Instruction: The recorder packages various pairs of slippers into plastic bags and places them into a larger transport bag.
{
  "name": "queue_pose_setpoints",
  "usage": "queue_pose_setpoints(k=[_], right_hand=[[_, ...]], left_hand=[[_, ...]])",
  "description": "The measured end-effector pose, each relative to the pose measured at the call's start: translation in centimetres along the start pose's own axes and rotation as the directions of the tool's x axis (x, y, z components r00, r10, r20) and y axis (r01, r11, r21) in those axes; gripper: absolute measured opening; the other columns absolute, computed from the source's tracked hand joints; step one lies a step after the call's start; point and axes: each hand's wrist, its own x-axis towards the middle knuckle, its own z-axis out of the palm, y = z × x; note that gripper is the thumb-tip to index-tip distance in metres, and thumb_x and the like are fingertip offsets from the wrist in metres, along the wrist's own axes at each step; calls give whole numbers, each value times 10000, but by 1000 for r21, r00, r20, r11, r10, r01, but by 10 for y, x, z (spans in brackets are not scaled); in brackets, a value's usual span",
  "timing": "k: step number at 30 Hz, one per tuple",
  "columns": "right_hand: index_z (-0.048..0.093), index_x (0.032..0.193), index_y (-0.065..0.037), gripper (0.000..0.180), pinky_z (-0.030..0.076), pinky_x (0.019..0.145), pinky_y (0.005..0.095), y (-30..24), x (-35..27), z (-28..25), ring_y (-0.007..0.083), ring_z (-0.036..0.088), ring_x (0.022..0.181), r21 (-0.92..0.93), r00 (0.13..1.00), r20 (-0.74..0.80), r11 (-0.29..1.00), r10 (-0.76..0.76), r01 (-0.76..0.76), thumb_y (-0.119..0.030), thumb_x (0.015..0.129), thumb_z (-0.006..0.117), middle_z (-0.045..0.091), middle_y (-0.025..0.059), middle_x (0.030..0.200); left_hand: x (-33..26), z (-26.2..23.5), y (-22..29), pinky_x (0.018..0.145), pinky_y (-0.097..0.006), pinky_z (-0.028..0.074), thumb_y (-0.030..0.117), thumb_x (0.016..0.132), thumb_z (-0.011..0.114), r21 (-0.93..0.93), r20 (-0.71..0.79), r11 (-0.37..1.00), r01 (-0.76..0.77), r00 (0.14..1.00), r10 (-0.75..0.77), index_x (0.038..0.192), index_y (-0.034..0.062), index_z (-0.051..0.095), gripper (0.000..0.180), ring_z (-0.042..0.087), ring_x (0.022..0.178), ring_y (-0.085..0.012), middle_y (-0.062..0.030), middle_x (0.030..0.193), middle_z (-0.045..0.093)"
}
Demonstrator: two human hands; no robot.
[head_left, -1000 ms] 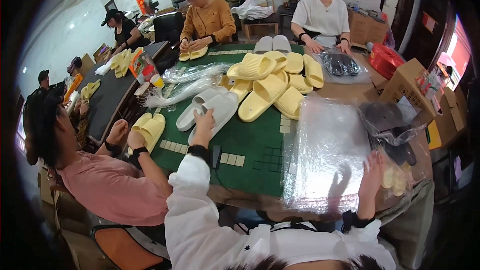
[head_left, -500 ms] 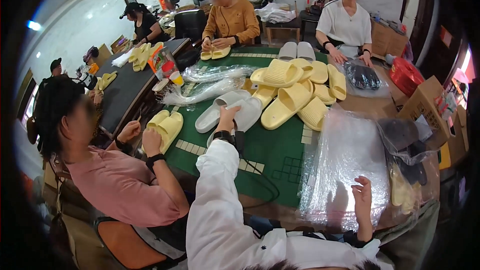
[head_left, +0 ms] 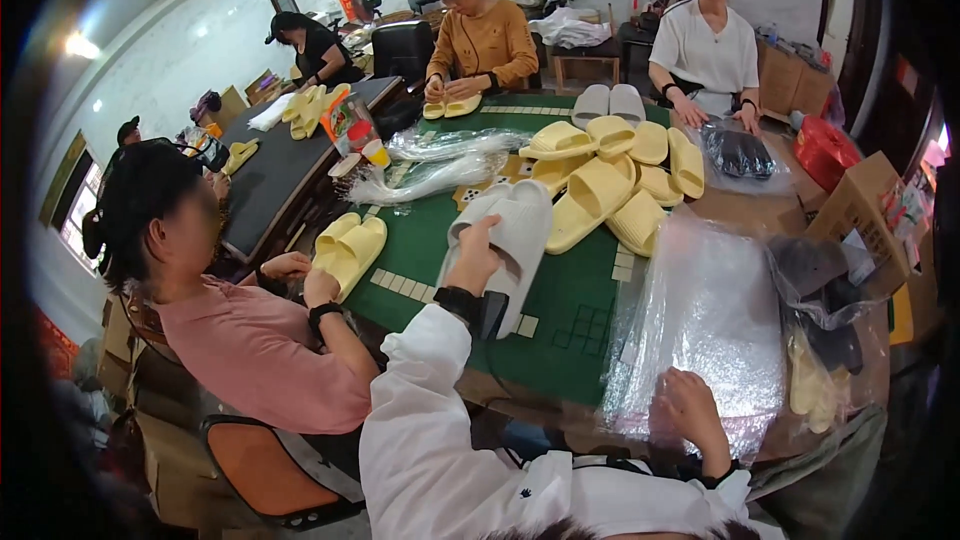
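Note:
My left hand [head_left: 478, 252] is closed on a pair of light grey slippers [head_left: 519, 270], gripping them at the straps and holding them together above the green table mat [head_left: 480, 365]. At the near right, my right hand [head_left: 692, 412] is over the lower part of a stack of clear plastic bags [head_left: 715, 310]. Its fingers are loosely bent, with nothing seen in them; whether the fingertips touch the top bag is hard to tell. A pile of yellow slippers [head_left: 592, 202] lies just beyond the grey pair.
To the left, a person in pink [head_left: 265, 350] handles yellow slippers [head_left: 350, 248]. Across the table are people in brown [head_left: 485, 45] and white [head_left: 708, 50]. Another grey pair [head_left: 608, 105] stands at the far edge. Bundled clear plastic [head_left: 440, 170] and a cardboard box [head_left: 860, 210] flank the pile.
My left hand has lifted the grey slippers from the mat and brought them nearer and slightly right, turning them more upright. My right hand has lowered leftward over the plastic bags.

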Motion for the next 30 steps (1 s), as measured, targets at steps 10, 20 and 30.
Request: queue_pose_setpoints(k=[10, 20, 30], right_hand=[[518, 1160, -16, 465, 367, 941, 419, 13, -14, 16, 374, 450, 1118, -129, 1000, 16, 992, 1, 1, -204, 747, 620, 520, 172, 1186], [540, 1111, -57, 389, 451, 828, 395, 5, -16, 15, 354, 520, 1022, -47, 990, -142, 999, -7, 1, -213, 762, 614, 516, 173, 1176], [512, 1165, -68, 406, 367, 921, 414, 23, -28, 29, 287, 463, 1111, 28, 1000, 11, 1000, 1, -1, -251, 806, 563, 495, 120, 1229]], left_hand=[[-61, 106, 141, 842, -367, 451, 67, 834, 530, -687, 539, 153, 711, 638, -550, 1017, -25, 488, 209, 544, 950, -239, -119, 983, 554], [-106, 239, 221, 974, -370, 419, 69, 895, 496, -797, 571, 30, 603, 769, -287, 1107, -36, 416, 250, 533, 1021, -239, -139, 1075, 509], [-154, 242, 172, 744, -339, 472, 96, 832, 551, 172, 956, 779, 603, 88, -279, 1134, 28, 502, 313, 582, 859, -216, -79, 920, 553]])
